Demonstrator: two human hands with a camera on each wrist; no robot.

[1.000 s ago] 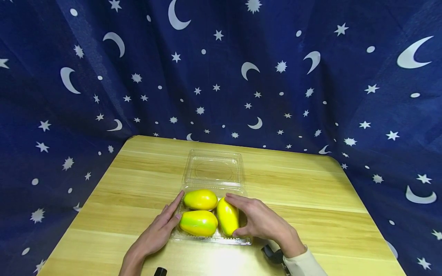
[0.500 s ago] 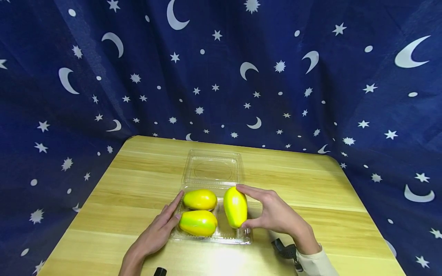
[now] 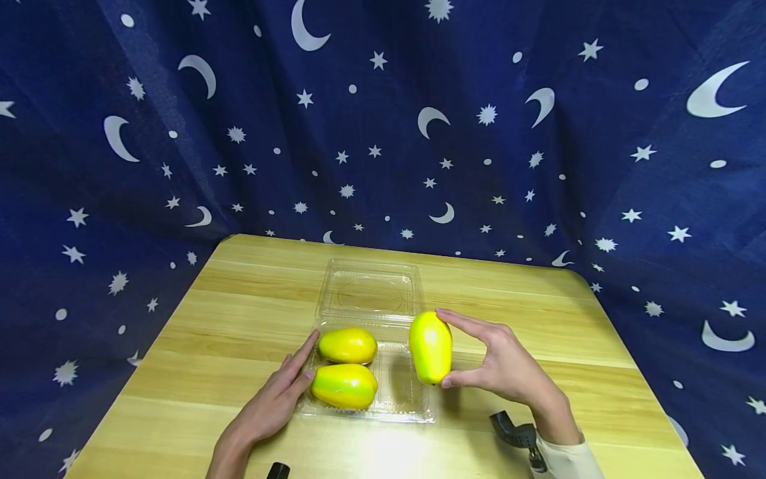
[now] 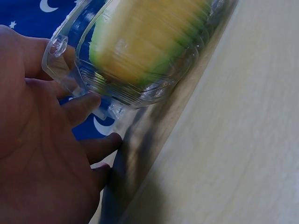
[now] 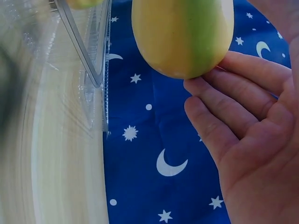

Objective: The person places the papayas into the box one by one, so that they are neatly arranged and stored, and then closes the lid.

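Observation:
My right hand [image 3: 503, 362] holds a yellow papaya [image 3: 431, 348] with a green streak between thumb and fingertips. It is raised over the right edge of a clear plastic clamshell container [image 3: 401, 386]. In the right wrist view the fingertips touch the rounded end of the held papaya [image 5: 184, 37]. Two more papayas, a rear one [image 3: 348, 346] and a front one [image 3: 344, 386], lie side by side in the container's left part. My left hand [image 3: 272, 402] rests along the container's left side with its fingers fairly straight. In the left wrist view its fingertips touch the container's rim [image 4: 58, 46].
The container's clear lid [image 3: 371, 289] lies folded back on the wooden table [image 3: 509, 306]. A dark blue curtain [image 3: 383, 133] with moons and stars hangs behind the table. A black wrist-camera mount [image 3: 513, 432] is under the right wrist.
My right hand has lifted the right-hand papaya out of its spot in the container and carried it up and to the right. The left hand and the other two papayas stay put.

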